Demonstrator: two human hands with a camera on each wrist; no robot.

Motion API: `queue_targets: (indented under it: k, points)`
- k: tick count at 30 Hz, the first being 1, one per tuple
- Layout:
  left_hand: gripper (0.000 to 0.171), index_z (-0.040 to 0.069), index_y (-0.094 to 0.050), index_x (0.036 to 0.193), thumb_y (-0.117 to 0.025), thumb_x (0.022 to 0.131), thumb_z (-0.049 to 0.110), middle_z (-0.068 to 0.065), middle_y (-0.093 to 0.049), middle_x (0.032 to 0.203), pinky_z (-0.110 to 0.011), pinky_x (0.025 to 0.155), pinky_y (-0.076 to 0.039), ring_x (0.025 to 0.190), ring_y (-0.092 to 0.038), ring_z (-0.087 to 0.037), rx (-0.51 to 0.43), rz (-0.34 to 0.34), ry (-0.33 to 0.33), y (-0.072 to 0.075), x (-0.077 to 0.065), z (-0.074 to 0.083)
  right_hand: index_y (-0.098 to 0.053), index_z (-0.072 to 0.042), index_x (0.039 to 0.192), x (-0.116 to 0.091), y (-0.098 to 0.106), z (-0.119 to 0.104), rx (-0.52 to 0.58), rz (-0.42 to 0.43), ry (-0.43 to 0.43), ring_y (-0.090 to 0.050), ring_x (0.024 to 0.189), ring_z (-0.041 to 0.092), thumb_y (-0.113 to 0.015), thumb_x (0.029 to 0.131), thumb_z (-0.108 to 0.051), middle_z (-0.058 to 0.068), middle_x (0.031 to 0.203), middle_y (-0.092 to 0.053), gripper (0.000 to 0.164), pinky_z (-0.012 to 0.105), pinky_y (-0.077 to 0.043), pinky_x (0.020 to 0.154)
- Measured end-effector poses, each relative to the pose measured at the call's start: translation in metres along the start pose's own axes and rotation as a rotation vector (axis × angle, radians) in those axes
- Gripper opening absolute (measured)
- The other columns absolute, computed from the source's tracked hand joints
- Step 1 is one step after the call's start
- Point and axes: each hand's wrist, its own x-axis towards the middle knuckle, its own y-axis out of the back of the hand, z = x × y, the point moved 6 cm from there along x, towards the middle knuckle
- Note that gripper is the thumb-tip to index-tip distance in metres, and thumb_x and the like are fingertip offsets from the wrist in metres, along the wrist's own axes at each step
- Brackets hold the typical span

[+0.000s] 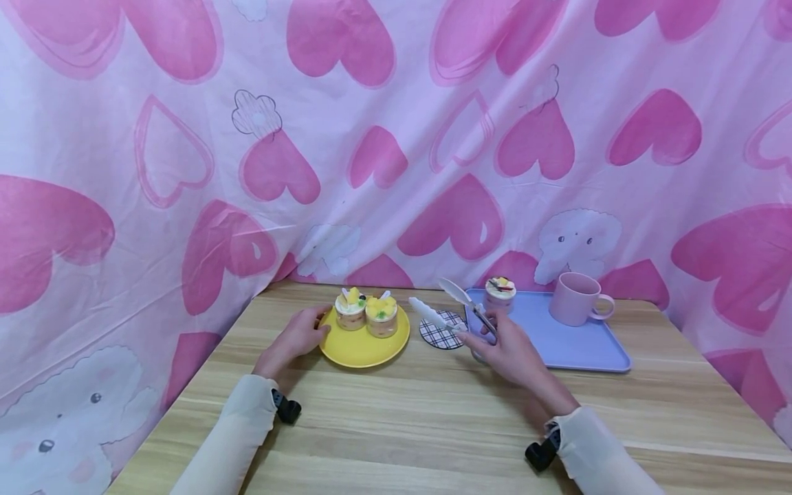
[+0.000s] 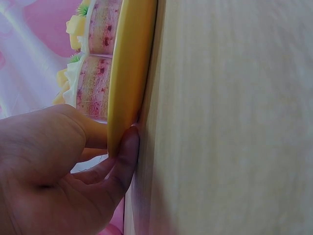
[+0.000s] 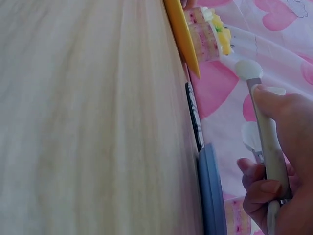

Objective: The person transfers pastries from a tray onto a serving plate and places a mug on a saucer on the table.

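Observation:
My left hand (image 1: pixel 295 338) pinches the left rim of a yellow plate (image 1: pixel 359 355), thumb above and fingers beneath, as the left wrist view shows. Two cake cups stand side by side on that plate: a left cup (image 1: pixel 350 315) and a right cup (image 1: pixel 381 322), both topped with cream and yellow fruit pieces. My right hand (image 1: pixel 512 349) grips a pair of tongs (image 3: pixel 269 139) with pale tips and a grey handle. The tongs' spread tips point left toward the plate, with nothing between them. A third cake cup (image 1: pixel 500 294) stands on the blue tray (image 1: pixel 566 350), behind my right hand.
A pink mug (image 1: pixel 573 300) stands on the tray, handle to the right. Between plate and tray lies a round checked coaster (image 1: pixel 441 335), partly under the tongs in the head view. Behind the wooden table (image 1: pixel 396 426) hangs a pink heart-patterned cloth (image 1: pixel 383 227).

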Motion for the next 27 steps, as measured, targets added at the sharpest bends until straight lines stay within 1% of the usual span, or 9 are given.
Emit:
queue_targets:
  k: [4, 7, 12, 14, 16, 20, 21, 25, 27]
  points:
    - [0.059, -0.003, -0.041, 0.164, -0.058, 0.108, 0.005, -0.027, -0.053, 0.161, -0.056, 0.118, -0.051, 0.141, -0.059, -0.041, 0.005, 0.003, -0.004, 0.000, 0.000, 0.000, -0.056, -0.010, 0.135, 0.001, 0.003, 0.004, 0.001, 0.016, 0.003, -0.058, 0.083, 0.023, -0.080, 0.091, -0.063, 0.007, 0.099, -0.062, 0.073, 0.031, -0.048, 0.062]
    - [0.059, -0.003, -0.040, 0.164, -0.058, 0.108, 0.005, -0.027, -0.052, 0.162, -0.056, 0.119, -0.051, 0.143, -0.058, -0.042, 0.009, 0.004, -0.001, 0.001, 0.000, 0.000, -0.054, -0.012, 0.140, 0.001, 0.006, 0.007, -0.023, 0.024, -0.024, -0.060, 0.089, 0.025, -0.079, 0.089, -0.069, 0.008, 0.103, -0.065, 0.081, 0.033, -0.048, 0.067]
    - [0.059, -0.003, -0.041, 0.164, -0.058, 0.109, 0.006, -0.027, -0.052, 0.162, -0.056, 0.118, -0.052, 0.142, -0.058, -0.042, 0.012, 0.000, 0.007, 0.001, -0.001, 0.001, -0.052, -0.014, 0.147, 0.000, 0.011, 0.013, -0.107, 0.009, -0.054, -0.060, 0.094, 0.026, -0.079, 0.083, -0.077, 0.008, 0.107, -0.066, 0.093, 0.033, -0.046, 0.070]
    - [0.059, -0.003, -0.041, 0.164, -0.058, 0.108, 0.006, -0.027, -0.053, 0.161, -0.056, 0.118, -0.052, 0.142, -0.059, -0.042, 0.011, 0.000, 0.007, 0.001, -0.001, 0.001, -0.053, -0.015, 0.149, 0.000, 0.012, 0.016, -0.145, -0.003, -0.050, -0.060, 0.096, 0.025, -0.078, 0.082, -0.078, 0.008, 0.108, -0.067, 0.096, 0.034, -0.047, 0.072]
    - [0.059, -0.003, -0.041, 0.163, -0.059, 0.108, 0.006, -0.027, -0.054, 0.160, -0.056, 0.118, -0.052, 0.141, -0.059, -0.041, 0.007, 0.000, 0.008, 0.000, -0.001, 0.002, -0.053, -0.015, 0.152, 0.000, 0.013, 0.019, -0.176, -0.017, -0.051, -0.061, 0.099, 0.027, -0.078, 0.081, -0.080, 0.009, 0.112, -0.068, 0.100, 0.037, -0.051, 0.075]
    - [0.059, -0.004, -0.042, 0.163, -0.060, 0.108, 0.006, -0.028, -0.055, 0.159, -0.056, 0.117, -0.053, 0.140, -0.060, -0.042, 0.008, -0.005, 0.002, -0.001, -0.001, 0.003, -0.051, -0.013, 0.159, -0.004, 0.017, 0.025, -0.214, -0.031, -0.064, -0.063, 0.107, 0.030, -0.076, 0.081, -0.083, 0.012, 0.124, -0.071, 0.107, 0.049, -0.059, 0.085]
    - [0.059, -0.003, -0.042, 0.163, -0.060, 0.108, 0.006, -0.028, -0.055, 0.159, -0.056, 0.117, -0.053, 0.139, -0.060, -0.042, 0.007, -0.006, 0.004, -0.002, -0.001, 0.003, -0.050, -0.012, 0.159, -0.005, 0.019, 0.027, -0.220, -0.028, -0.067, -0.063, 0.107, 0.030, -0.075, 0.081, -0.084, 0.012, 0.124, -0.070, 0.109, 0.049, -0.058, 0.086]
    - [0.059, -0.002, -0.040, 0.164, -0.058, 0.108, 0.006, -0.027, -0.053, 0.160, -0.055, 0.118, -0.052, 0.140, -0.059, -0.040, -0.006, -0.004, 0.018, -0.002, 0.000, 0.001, -0.052, -0.012, 0.158, -0.009, 0.025, 0.037, -0.211, -0.013, -0.069, -0.061, 0.101, 0.028, -0.073, 0.081, -0.085, 0.010, 0.110, -0.066, 0.109, 0.042, -0.052, 0.078]
    - [0.060, -0.001, -0.039, 0.165, -0.058, 0.108, 0.006, -0.027, -0.053, 0.161, -0.055, 0.118, -0.052, 0.140, -0.059, -0.040, -0.014, -0.003, 0.027, -0.002, 0.001, 0.000, -0.052, -0.012, 0.160, -0.011, 0.029, 0.041, -0.197, -0.003, -0.058, -0.062, 0.105, 0.029, -0.073, 0.082, -0.084, 0.012, 0.114, -0.068, 0.108, 0.042, -0.052, 0.080]
